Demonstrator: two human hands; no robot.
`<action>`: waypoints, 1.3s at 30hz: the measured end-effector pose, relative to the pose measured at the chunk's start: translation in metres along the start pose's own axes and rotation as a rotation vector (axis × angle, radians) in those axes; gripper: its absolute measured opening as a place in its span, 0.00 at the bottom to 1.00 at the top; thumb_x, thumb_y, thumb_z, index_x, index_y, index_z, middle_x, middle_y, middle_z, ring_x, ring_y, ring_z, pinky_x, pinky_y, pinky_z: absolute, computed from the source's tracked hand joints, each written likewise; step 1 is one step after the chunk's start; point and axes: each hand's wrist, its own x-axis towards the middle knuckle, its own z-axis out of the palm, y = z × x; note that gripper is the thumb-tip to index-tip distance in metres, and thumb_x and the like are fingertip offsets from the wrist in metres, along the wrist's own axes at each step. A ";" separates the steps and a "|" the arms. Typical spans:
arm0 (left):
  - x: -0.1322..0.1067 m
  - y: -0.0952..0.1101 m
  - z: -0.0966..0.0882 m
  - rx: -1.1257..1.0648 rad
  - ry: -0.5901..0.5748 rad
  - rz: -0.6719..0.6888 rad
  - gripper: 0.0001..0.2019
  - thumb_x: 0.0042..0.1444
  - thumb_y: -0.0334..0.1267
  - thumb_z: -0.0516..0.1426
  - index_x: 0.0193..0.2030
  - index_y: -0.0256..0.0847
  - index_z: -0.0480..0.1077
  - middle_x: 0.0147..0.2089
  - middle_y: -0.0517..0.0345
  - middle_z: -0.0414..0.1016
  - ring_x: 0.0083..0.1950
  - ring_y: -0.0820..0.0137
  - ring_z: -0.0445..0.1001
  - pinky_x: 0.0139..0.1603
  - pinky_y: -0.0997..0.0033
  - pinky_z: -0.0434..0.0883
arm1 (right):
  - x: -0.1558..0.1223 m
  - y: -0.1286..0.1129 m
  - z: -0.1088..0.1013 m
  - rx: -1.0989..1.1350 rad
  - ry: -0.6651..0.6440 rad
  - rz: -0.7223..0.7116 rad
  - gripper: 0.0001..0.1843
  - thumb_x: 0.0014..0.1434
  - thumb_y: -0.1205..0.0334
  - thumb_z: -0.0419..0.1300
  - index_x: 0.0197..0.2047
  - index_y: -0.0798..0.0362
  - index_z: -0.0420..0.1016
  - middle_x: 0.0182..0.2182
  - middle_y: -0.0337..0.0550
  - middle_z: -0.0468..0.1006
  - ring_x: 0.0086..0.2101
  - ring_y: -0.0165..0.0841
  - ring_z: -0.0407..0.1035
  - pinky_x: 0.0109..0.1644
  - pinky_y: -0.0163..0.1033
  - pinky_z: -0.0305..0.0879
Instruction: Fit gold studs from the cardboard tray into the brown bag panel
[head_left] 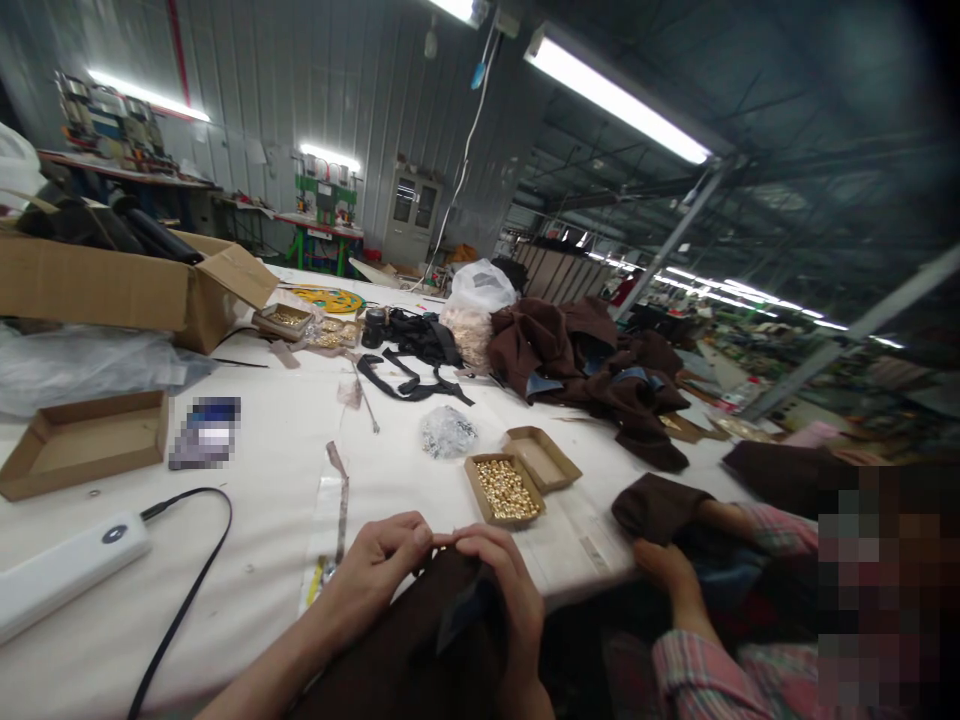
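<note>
Dark brown cloth [397, 640], with a blue denim-like patch on its right part, hangs from both my hands at the table's front edge. My left hand [386, 560] pinches its upper edge between thumb and finger. Close beside it, my right hand [502, 570] is closed on the same edge, its fingers curled over the top. Whatever small part sits between the fingertips is too small to make out. Just beyond my right hand stands a cardboard box of gold-coloured metal pieces [506, 490].
An empty cardboard tray [547, 460] adjoins the gold pieces. A clear plastic bag [448, 433], black straps [412, 385] and a brown garment pile [585, 350] lie farther back. At left are a white device [75, 570] and its black cable. A co-worker's hands [667, 570] hold brown cloth at right.
</note>
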 end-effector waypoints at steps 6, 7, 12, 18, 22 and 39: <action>-0.006 0.013 -0.005 0.148 -0.043 0.035 0.30 0.80 0.60 0.53 0.40 0.41 0.86 0.41 0.53 0.80 0.43 0.62 0.78 0.45 0.64 0.67 | -0.001 0.014 -0.003 -0.010 -0.051 -0.064 0.11 0.78 0.59 0.60 0.58 0.45 0.82 0.53 0.48 0.83 0.54 0.42 0.81 0.56 0.44 0.80; -0.006 0.014 -0.006 0.154 -0.047 0.038 0.30 0.81 0.60 0.52 0.41 0.41 0.86 0.41 0.53 0.80 0.43 0.63 0.79 0.45 0.65 0.68 | -0.001 0.014 -0.002 -0.008 -0.053 -0.056 0.12 0.78 0.58 0.59 0.58 0.46 0.82 0.53 0.48 0.83 0.54 0.42 0.80 0.56 0.45 0.80; -0.006 0.017 -0.009 0.176 -0.086 0.076 0.30 0.82 0.58 0.51 0.42 0.42 0.87 0.42 0.54 0.82 0.44 0.65 0.80 0.45 0.67 0.68 | 0.000 0.001 0.004 0.000 -0.016 0.035 0.11 0.78 0.60 0.58 0.55 0.46 0.82 0.51 0.47 0.83 0.54 0.42 0.80 0.57 0.45 0.77; -0.009 0.010 -0.008 0.136 -0.063 0.036 0.30 0.81 0.61 0.51 0.45 0.43 0.87 0.43 0.55 0.79 0.45 0.65 0.78 0.47 0.67 0.69 | 0.011 -0.001 0.003 0.007 -0.060 0.084 0.11 0.76 0.59 0.60 0.54 0.46 0.83 0.50 0.45 0.85 0.52 0.40 0.80 0.56 0.42 0.76; -0.025 0.009 -0.037 0.088 -0.024 -0.138 0.34 0.80 0.67 0.46 0.80 0.54 0.68 0.66 0.51 0.78 0.63 0.57 0.78 0.69 0.58 0.72 | 0.048 0.012 -0.008 -0.083 -0.181 0.203 0.13 0.70 0.56 0.64 0.52 0.50 0.85 0.49 0.47 0.88 0.51 0.45 0.81 0.56 0.45 0.77; -0.098 0.023 -0.072 0.718 -0.100 0.079 0.57 0.65 0.74 0.63 0.89 0.60 0.37 0.91 0.49 0.40 0.89 0.35 0.46 0.85 0.29 0.61 | 0.114 0.054 0.028 -0.881 -0.906 0.535 0.13 0.57 0.61 0.70 0.45 0.53 0.89 0.46 0.60 0.89 0.47 0.49 0.84 0.47 0.43 0.73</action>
